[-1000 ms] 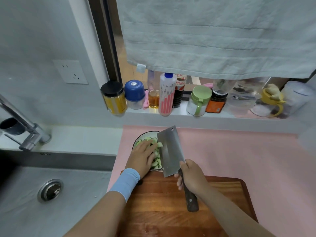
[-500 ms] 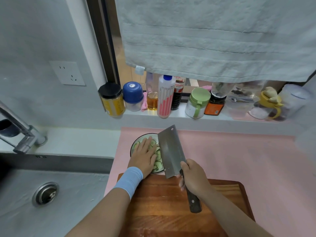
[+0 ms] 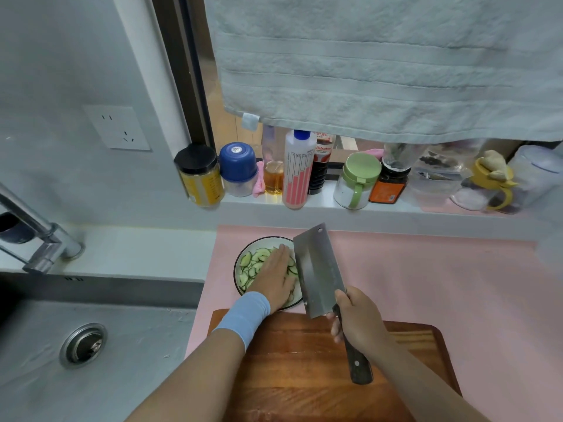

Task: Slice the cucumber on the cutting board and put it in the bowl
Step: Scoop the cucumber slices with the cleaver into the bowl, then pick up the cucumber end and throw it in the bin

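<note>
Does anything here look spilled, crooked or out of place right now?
Nothing is spilled; the cucumber slices sit inside the bowl. One oddity: the black-lidded jar at the left end of the windowsill seems to overhang its edge.

Bowl [image 3: 240, 263] behind cutting board [image 3: 304, 360], sink [image 3: 91, 360] left.

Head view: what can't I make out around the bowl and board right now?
All in the head view:
- The bowl: right and near parts sit behind the left hand and cleaver.
- The cutting board: near edge cut off by the frame; forearms cover more.
- Labels on the sill bottles: too small to read.
</note>
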A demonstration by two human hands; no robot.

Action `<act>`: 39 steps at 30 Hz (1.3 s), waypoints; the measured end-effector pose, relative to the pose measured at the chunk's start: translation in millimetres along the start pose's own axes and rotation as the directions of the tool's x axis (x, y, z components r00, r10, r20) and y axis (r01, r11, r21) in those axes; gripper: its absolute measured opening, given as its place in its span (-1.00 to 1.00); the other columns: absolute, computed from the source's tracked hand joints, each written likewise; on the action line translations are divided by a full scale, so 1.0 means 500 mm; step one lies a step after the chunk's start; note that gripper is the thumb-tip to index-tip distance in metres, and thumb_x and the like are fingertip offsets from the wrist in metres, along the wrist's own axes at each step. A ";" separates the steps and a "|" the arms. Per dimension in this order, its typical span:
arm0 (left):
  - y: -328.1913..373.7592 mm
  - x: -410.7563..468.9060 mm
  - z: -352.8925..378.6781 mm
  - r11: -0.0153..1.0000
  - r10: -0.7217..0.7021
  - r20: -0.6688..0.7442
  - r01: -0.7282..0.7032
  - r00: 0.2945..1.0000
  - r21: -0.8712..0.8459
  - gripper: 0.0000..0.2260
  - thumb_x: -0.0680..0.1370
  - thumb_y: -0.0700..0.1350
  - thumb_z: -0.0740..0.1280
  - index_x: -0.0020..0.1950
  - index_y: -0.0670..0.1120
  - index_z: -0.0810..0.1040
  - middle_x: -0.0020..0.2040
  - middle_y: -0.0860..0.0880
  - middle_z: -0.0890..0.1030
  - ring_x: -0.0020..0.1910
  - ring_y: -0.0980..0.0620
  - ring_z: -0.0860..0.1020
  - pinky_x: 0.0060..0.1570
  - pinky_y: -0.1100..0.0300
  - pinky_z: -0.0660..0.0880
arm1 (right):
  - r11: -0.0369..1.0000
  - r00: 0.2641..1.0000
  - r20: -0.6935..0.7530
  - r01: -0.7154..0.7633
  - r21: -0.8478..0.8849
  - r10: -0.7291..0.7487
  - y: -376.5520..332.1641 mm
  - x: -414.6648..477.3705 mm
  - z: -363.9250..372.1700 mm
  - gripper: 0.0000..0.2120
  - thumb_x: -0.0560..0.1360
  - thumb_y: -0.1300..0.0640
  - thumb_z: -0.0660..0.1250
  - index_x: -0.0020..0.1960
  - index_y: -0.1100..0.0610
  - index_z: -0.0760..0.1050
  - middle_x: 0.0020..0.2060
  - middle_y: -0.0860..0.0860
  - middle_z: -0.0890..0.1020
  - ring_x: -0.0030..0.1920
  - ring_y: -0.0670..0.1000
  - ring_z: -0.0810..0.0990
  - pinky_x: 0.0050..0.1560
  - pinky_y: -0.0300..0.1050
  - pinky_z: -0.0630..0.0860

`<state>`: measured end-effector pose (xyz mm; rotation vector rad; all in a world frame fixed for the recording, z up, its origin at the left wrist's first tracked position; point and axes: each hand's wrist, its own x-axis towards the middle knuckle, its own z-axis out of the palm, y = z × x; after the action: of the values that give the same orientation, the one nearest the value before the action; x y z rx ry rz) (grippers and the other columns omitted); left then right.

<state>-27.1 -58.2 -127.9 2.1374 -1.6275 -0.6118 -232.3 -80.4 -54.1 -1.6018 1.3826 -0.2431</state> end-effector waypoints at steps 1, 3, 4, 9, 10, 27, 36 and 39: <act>-0.005 0.000 -0.004 0.998 -0.022 -0.072 0.018 0.997 -0.059 -0.45 0.67 -0.07 0.09 0.61 -0.06 -0.06 0.61 0.03 -0.06 0.58 0.03 -0.10 0.51 0.20 -0.14 | 1.000 1.000 -0.002 -0.003 0.006 0.003 0.003 0.000 -0.004 -0.73 0.74 0.06 0.03 0.04 0.13 0.45 -0.22 0.16 0.69 -0.51 0.02 0.56 -0.40 -0.11 0.57; -0.025 -0.009 -0.004 0.999 -0.039 -0.126 0.043 0.991 0.030 -0.46 0.66 -0.04 0.07 0.61 -0.05 -0.04 0.60 0.05 -0.04 0.58 0.04 -0.09 0.53 0.16 -0.16 | 1.000 1.000 -0.002 -0.006 0.001 0.006 0.008 0.003 -0.008 -0.72 0.74 0.05 0.03 0.04 0.13 0.46 -0.22 0.16 0.69 -0.51 0.01 0.57 -0.41 -0.13 0.56; -0.034 -0.014 -0.002 0.995 -0.020 -0.083 0.028 0.996 0.095 -0.45 0.67 -0.01 0.07 0.61 -0.06 -0.06 0.60 0.05 -0.07 0.58 0.03 -0.11 0.53 0.14 -0.18 | 1.000 1.000 0.000 -0.007 0.002 0.007 0.011 0.004 -0.009 -0.72 0.74 0.05 0.03 0.05 0.13 0.46 -0.22 0.16 0.69 -0.51 0.01 0.57 -0.40 -0.13 0.57; -0.027 -0.039 -0.040 0.985 -0.030 -0.191 -0.004 0.981 -0.175 -0.51 0.68 -0.07 0.06 0.61 0.01 0.03 0.60 0.09 0.04 0.57 0.11 0.01 0.49 0.25 -0.07 | 0.999 1.000 0.022 -0.012 0.034 0.011 0.015 -0.010 -0.001 -0.71 0.74 0.04 0.04 0.06 0.14 0.47 -0.24 0.15 0.69 -0.51 0.01 0.56 -0.40 -0.10 0.55; -0.024 -0.048 -0.056 0.976 -0.075 -0.265 0.017 0.961 -0.217 -0.52 0.68 -0.09 0.07 0.60 0.00 0.06 0.59 0.09 0.09 0.56 0.11 0.04 0.49 0.26 -0.05 | 0.999 1.000 0.022 -0.012 0.037 0.011 0.016 -0.016 0.000 -0.71 0.74 0.03 0.03 0.06 0.14 0.47 -0.25 0.14 0.69 -0.50 0.02 0.55 -0.40 -0.10 0.54; -0.034 -0.350 0.045 0.993 -0.103 -0.235 0.085 0.967 -0.087 -0.80 0.50 -0.05 0.43 0.11 0.13 0.61 0.06 0.17 0.59 0.13 0.08 0.49 0.21 0.09 0.41 | 0.987 0.995 -0.025 -0.094 0.129 0.098 0.158 -0.252 -0.030 -0.73 0.72 0.09 0.06 0.06 0.16 0.50 -0.22 0.24 0.69 -0.52 0.01 0.45 -0.50 -0.13 0.44; -0.011 -0.420 0.112 0.999 -0.030 -0.313 0.023 0.949 -0.024 -0.73 0.50 -0.02 0.40 0.20 0.08 0.59 0.03 0.12 0.52 0.07 0.07 0.41 0.15 0.11 0.42 | 0.992 0.975 -0.180 -0.122 0.043 0.127 0.274 -0.331 -0.079 -0.82 0.65 0.03 0.27 -0.02 0.14 0.50 -0.27 0.18 0.64 -0.57 -0.04 0.47 -0.51 -0.15 0.49; 0.016 -0.417 0.133 0.999 -0.023 -0.333 0.030 0.943 0.015 -0.75 0.51 -0.08 0.42 0.19 0.04 0.61 -0.04 0.08 0.56 -0.01 0.01 0.45 0.08 0.03 0.47 | 0.988 0.958 -0.242 -0.152 0.019 0.152 0.319 -0.352 -0.102 -0.79 0.68 0.02 0.25 -0.04 0.13 0.49 -0.38 0.16 0.62 -0.58 -0.04 0.50 -0.52 -0.16 0.51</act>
<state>-118.9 138.6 -155.8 2.1400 -1.4257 -0.2239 -429.7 59.9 -73.9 -1.4934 1.6848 -0.3564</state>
